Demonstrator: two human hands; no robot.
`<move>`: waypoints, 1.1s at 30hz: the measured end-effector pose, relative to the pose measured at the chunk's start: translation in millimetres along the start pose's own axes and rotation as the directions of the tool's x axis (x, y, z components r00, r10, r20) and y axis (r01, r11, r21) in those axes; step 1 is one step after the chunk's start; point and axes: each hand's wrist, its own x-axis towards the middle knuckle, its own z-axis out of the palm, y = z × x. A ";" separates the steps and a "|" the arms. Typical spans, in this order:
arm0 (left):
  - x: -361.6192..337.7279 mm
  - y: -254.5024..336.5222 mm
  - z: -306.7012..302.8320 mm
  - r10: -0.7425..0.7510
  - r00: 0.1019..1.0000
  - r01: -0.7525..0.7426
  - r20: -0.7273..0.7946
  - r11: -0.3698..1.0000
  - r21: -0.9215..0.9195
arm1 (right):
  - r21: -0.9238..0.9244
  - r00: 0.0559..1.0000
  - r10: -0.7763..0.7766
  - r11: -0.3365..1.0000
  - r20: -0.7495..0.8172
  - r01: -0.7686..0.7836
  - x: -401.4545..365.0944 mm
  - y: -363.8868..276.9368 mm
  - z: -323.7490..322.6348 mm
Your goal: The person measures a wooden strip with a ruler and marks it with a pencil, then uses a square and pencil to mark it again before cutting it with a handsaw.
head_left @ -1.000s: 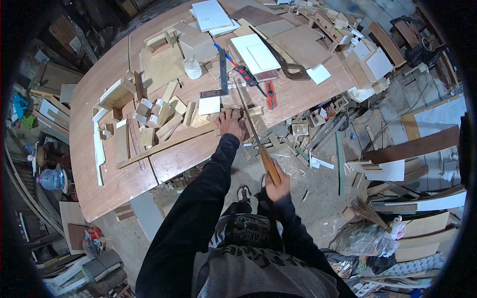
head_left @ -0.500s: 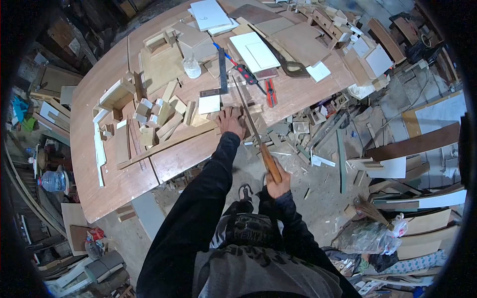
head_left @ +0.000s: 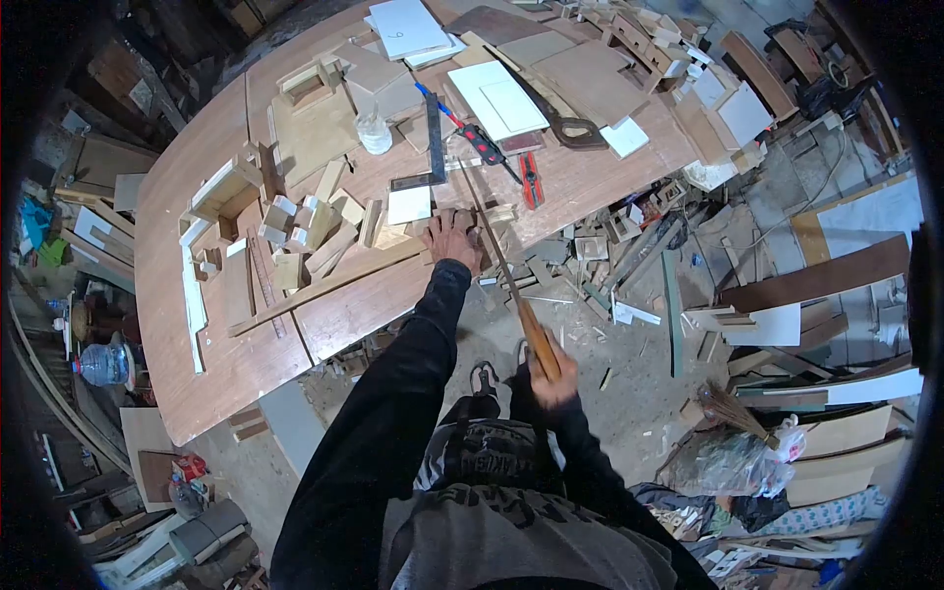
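My left hand point(head_left: 453, 241) presses down on a small wooden piece at the table's front edge, fingers spread over it. In my right hand point(head_left: 553, 382) is the wooden handle of a handsaw point(head_left: 534, 339), held in a closed grip. The saw's thin blade runs up and left, across the wood just right of my left hand. A white square piece point(head_left: 409, 205) and a dark try square point(head_left: 437, 147) lie beyond my left hand. How the blade meets the wood is too small to tell.
On the table point(head_left: 354, 324) are wood offcuts point(head_left: 290, 270), a plastic cup point(head_left: 374, 133), a red tool point(head_left: 531, 180), a second handsaw point(head_left: 575, 130) and white boards point(head_left: 499, 101). Scraps cover the floor to the right. A water bottle point(head_left: 101, 364) stands at far left.
My right hand has moved slightly down and toward my body with the saw. My left hand stays on the wood. The whole view has shifted slightly.
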 end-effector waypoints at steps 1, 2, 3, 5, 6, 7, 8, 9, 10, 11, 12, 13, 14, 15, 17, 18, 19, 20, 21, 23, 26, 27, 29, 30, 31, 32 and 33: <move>1.9 -0.3 1.5 -0.011 1.000 0.011 -0.014 1.000 -0.024 | 0.563 0.928 0.354 0.747 0.113 -0.354 -23.3 7.4 -16.2; 2.0 -1.1 4.8 -0.013 1.000 0.013 -0.014 0.999 -0.031 | 0.839 0.746 0.532 0.114 0.400 -0.532 -35.7 11.3 -26.2; 1.3 -3.1 8.4 -0.019 1.000 0.018 -0.025 0.999 -0.028 | 0.837 0.746 0.533 0.119 0.400 -0.534 -35.1 -0.2 -30.9; -2.5 -6.5 9.6 -0.029 0.999 0.028 -0.031 0.999 -0.021 | 0.857 0.632 0.702 0.059 0.328 -0.511 -36.5 -37.1 -37.3; 0.6 -5.0 8.9 -0.021 0.999 0.021 -0.046 1.000 -0.016 | 0.859 0.635 0.700 0.061 0.326 -0.508 -26.4 -36.5 -31.1; -0.2 -3.1 9.1 -0.017 0.998 0.016 -0.055 1.000 -0.011 | 0.518 0.865 0.490 0.714 0.109 -0.470 -9.2 -34.3 -23.5; -0.3 0.2 5.0 -0.016 0.998 0.016 -0.053 1.000 -0.010 | -0.071 0.985 0.131 0.990 0.108 -0.123 6.8 -30.8 -16.0; 1.8 3.8 -3.1 -0.012 1.000 0.012 -0.008 1.000 0.002 | -0.067 0.986 0.130 0.990 0.109 -0.123 20.6 -25.5 -6.9; 0.4 3.4 -5.3 -0.009 0.999 0.008 0.042 1.000 0.016 | -0.052 0.985 0.139 0.990 0.104 -0.134 30.3 -19.4 2.7; -0.5 2.6 -4.4 -0.005 0.999 0.004 0.048 1.000 0.021 | -0.037 0.984 0.148 0.989 0.096 -0.145 33.6 -16.0 7.9; 2.7 1.4 0.3 -0.013 1.000 0.013 0.019 1.000 0.006 | -0.035 0.985 0.145 0.989 0.093 -0.142 26.3 -12.5 3.1; 2.3 -0.3 3.1 -0.025 1.000 0.025 -0.003 1.000 -0.008 | -0.049 0.989 0.108 0.993 0.101 -0.104 4.6 -8.2 -8.0; 3.8 0.2 3.1 -0.023 1.000 0.023 -0.006 1.000 -0.010 | -0.064 0.992 0.066 0.996 0.108 -0.059 -12.5 -5.0 -16.9; 2.3 1.3 2.3 -0.028 1.000 0.028 -0.006 1.000 0.001 | 0.614 0.871 0.472 0.650 0.134 -0.448 -25.3 -10.2 -25.5; 2.2 0.3 1.7 -0.043 0.999 0.043 -0.011 0.999 0.013 | 0.912 0.667 0.673 -0.027 0.320 -0.409 -41.9 -30.8 -34.6; -0.2 -2.7 1.2 -0.037 0.999 0.037 0.031 0.999 0.003 | 0.911 0.663 0.676 -0.031 0.321 -0.410 -43.0 -20.1 -29.8; 3.0 -2.4 1.6 -0.024 0.998 0.025 0.066 1.000 -0.011 | 0.686 0.804 0.566 0.512 0.182 -0.516 -35.9 1.2 -21.0; 1.9 -0.8 2.8 -0.022 0.997 0.023 0.070 1.000 -0.014 | 0.230 0.913 0.380 0.885 0.147 -0.405 -27.8 13.1 -17.3; -1.0 -0.6 2.9 0.003 0.999 -0.004 0.039 1.000 0.019 | -0.050 0.997 0.059 0.997 0.047 -0.057 -0.5 -23.0 -13.3; -2.8 -4.0 1.4 0.032 0.999 -0.032 0.004 0.997 0.064 | -0.048 0.995 0.083 0.996 0.046 -0.081 27.2 -7.7 6.9; -0.1 -2.9 7.8 -0.028 0.999 0.027 0.041 0.999 0.025 | 0.010 0.995 0.098 0.995 0.033 -0.098 18.8 -13.6 4.8; 0.7 -2.2 7.5 -0.032 0.999 0.032 0.018 0.999 0.026 | 0.008 0.994 0.104 0.995 0.039 -0.104 13.0 -16.9 2.2; 4.1 -2.1 5.8 -0.042 0.999 0.042 -0.011 0.999 0.024 | 0.000 0.993 0.108 0.994 0.053 -0.108 5.6 -21.3 -5.1; 5.2 -2.3 5.0 -0.053 0.998 0.052 0.028 0.998 0.044 | -0.005 0.992 0.109 0.994 0.061 -0.109 2.8 -22.2 -9.4; 3.2 -2.9 4.2 -0.061 0.995 0.056 0.073 0.996 0.067 | -0.007 0.991 0.118 0.993 0.066 -0.117 -2.9 -23.2 -13.1; 3.5 -2.0 3.8 -0.055 0.996 0.050 0.076 0.997 0.064 | -0.010 0.990 0.125 0.992 0.064 -0.125 -6.8 -23.5 -16.7; 4.2 -0.4 2.5 -0.041 0.997 0.038 0.065 0.998 0.047 | -0.014 0.990 0.130 0.992 0.063 -0.129 -8.5 -24.0 -20.3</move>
